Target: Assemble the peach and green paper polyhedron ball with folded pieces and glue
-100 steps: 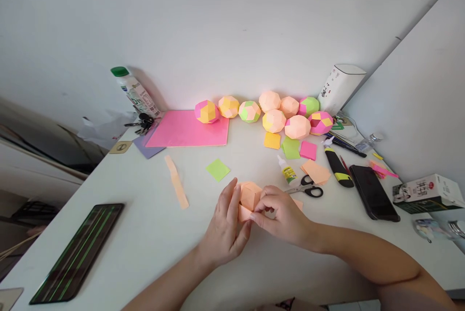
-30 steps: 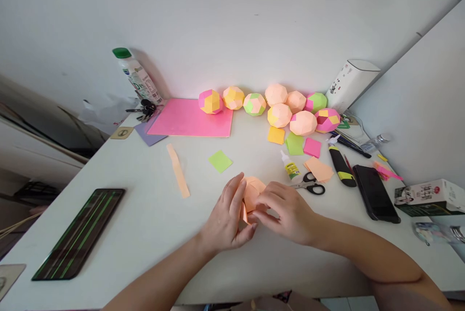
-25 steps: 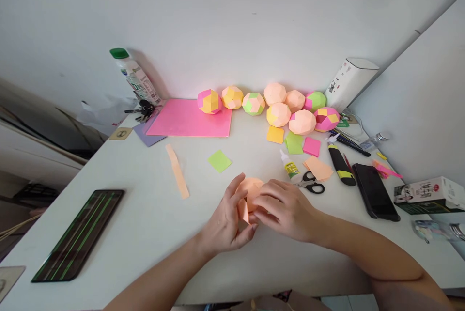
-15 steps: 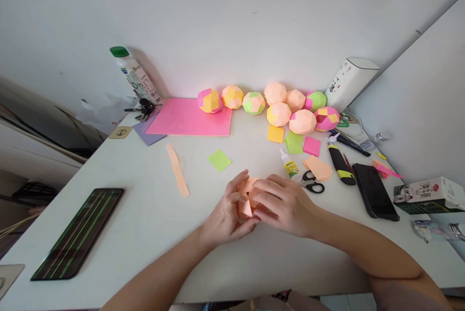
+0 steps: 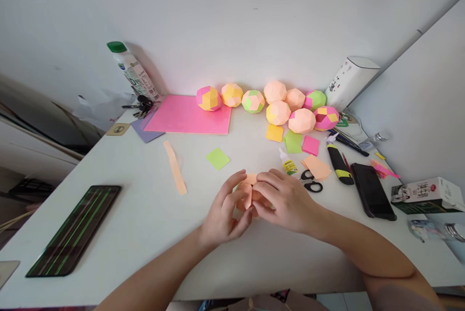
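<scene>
Between both hands sits a peach folded-paper ball, its faces partly covered by my fingers and a dark gap showing near its middle. My left hand cups the ball from the left, fingers curled over its side and thumb below. From the right, my right hand pinches the ball's edge with bent fingers. Just beyond lie a glue bottle, black-handled scissors and peach paper sheets. A green paper square rests farther left, with a creased peach strip beside it.
Several finished paper balls line the wall, one on a pink board. At right are a utility knife, a phone and a carton. A dark striped panel lies at left; a green-capped bottle stands behind.
My hands have turned the peach ball slightly, and its folds show differently. My left fingers have lifted and straightened a little. The whole view has shifted slightly.
</scene>
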`<state>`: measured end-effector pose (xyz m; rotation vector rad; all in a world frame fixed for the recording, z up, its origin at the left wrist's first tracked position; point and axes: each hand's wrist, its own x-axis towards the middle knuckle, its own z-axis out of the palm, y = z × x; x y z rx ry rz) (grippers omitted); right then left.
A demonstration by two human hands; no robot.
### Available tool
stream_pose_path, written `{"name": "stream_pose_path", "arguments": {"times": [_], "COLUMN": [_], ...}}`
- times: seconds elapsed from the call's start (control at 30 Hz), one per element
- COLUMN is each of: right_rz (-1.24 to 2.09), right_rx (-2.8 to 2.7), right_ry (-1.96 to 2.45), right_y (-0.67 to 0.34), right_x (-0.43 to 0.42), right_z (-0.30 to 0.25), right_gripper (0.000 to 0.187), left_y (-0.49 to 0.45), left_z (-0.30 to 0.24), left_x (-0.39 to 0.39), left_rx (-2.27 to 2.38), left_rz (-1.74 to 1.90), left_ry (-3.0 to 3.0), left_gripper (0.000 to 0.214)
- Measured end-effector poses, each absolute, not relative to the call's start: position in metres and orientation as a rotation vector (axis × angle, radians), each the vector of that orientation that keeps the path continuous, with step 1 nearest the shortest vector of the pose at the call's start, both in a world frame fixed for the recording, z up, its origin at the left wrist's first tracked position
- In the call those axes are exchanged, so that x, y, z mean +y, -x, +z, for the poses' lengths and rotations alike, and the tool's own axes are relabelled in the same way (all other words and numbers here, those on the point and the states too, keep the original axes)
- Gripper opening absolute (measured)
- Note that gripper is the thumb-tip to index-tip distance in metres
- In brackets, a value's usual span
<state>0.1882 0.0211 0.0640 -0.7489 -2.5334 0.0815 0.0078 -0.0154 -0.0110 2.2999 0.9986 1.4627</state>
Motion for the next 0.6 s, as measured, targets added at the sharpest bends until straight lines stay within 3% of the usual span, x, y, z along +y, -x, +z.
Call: {"name": "stream_pose_path", "arguments": {"times": [0.27, 0.6], "right_rz": [-0.005, -0.011], "right_rx": [-2.512, -2.475], "right_ry": [0.765, 0.693], "right_y": [-0.183, -0.182], "right_x": [0.021, 0.023], "right_z": [0.056, 0.054], "right_gripper": [0.010, 0.012], "left_y": [-0.009, 0.000], "left_z": [-0.002, 0.002], "left_x": [-0.020, -0.018], "left_rx": [1.267, 1.116], "left_rz": [1.483, 1.434], "left_ry": [-2.558, -2.610], "left_gripper": [0.030, 0.033]}}
